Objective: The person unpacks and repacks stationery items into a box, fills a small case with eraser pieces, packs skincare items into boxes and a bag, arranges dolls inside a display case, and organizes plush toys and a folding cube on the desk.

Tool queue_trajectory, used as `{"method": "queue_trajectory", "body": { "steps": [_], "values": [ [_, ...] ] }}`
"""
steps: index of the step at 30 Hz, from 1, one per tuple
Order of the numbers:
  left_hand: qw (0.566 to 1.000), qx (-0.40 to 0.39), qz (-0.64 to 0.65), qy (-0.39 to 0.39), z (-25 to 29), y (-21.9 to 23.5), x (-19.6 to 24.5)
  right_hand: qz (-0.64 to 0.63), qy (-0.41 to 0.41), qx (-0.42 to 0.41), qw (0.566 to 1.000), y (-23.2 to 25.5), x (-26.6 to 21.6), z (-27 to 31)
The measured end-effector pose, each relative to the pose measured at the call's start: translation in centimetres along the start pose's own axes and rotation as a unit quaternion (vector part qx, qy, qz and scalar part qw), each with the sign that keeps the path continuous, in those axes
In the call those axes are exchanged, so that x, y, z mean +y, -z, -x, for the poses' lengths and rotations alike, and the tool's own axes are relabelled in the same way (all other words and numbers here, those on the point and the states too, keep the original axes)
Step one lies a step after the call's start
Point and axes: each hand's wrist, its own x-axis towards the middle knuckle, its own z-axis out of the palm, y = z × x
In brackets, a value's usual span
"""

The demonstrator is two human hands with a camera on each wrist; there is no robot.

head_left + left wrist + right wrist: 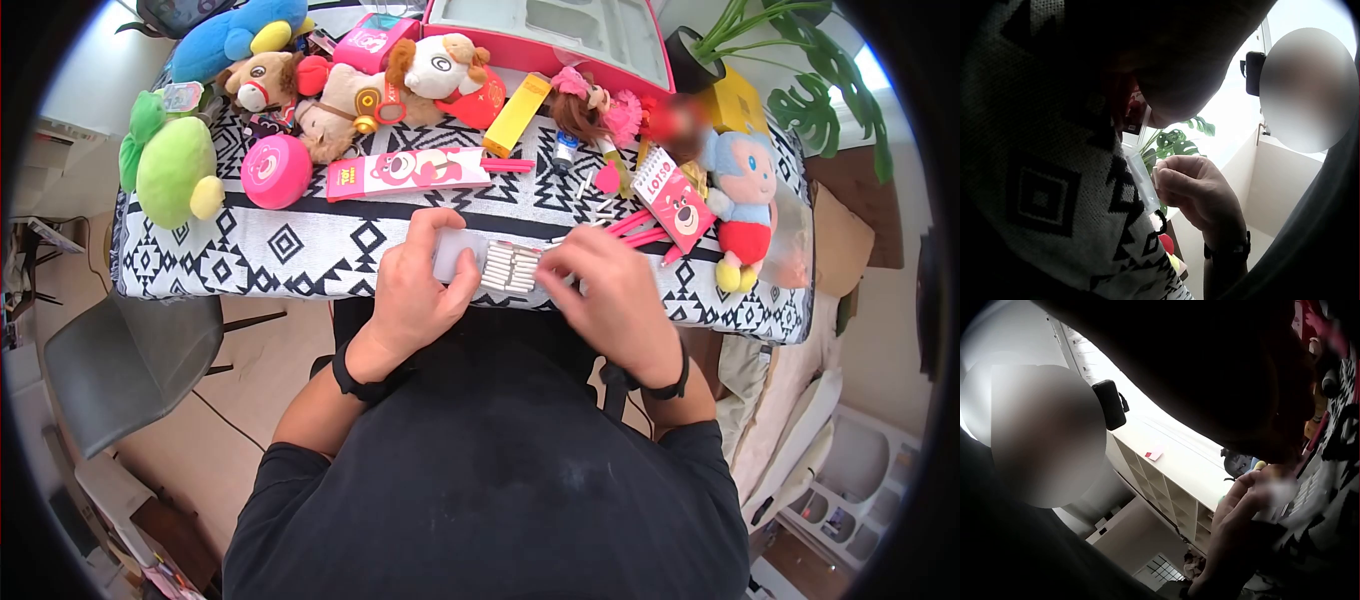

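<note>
A small clear case (460, 255) lies near the table's front edge, with rows of short white sticks (510, 268) in its right part. My left hand (422, 285) holds the case's left part between curled fingers and thumb. At the case's right side is my right hand (610, 290); in the left wrist view this hand (1194, 187) pinches one small white piece (1156, 178) between thumb and fingertips, close to the translucent case (1142, 181). More small white pieces (603, 207) lie loose on the cloth behind my right hand.
Along the back stand plush toys, among them a green one (175, 172) and a blue-red one (745, 195). Nearer are a round pink case (277, 172), a pink long box (405, 172), a yellow box (517, 115), a pink notepad (680, 205) and pink sticks (630, 225). A potted plant (695, 60) stands back right.
</note>
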Motion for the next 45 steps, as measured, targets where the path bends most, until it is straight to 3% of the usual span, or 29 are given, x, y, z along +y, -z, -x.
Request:
{"method": "queue_trajectory", "body": {
  "steps": [8,30,36,38,45],
  "values": [
    [0.999,-0.025,-0.005,0.030,0.0,0.5,0.3,0.020,0.025,-0.055,0.998,-1.3,-1.1,0.4],
    [1.000,0.000,0.005,0.000,0.0,0.0,0.0,0.003,0.073,-0.073,0.995,-1.1,-0.7,0.4],
    [1.000,-0.001,0.003,0.001,0.1,0.1,-0.1,0.015,-0.026,0.009,1.000,1.2,1.8,-0.6],
    [1.000,-0.001,0.006,-0.001,0.0,0.1,-0.1,0.070,-0.015,0.034,0.997,1.7,4.2,-1.0],
    [1.000,0.001,0.001,0.000,0.0,0.1,0.1,0.077,-0.019,-0.045,0.996,1.5,4.8,-1.3]
  ]
}}
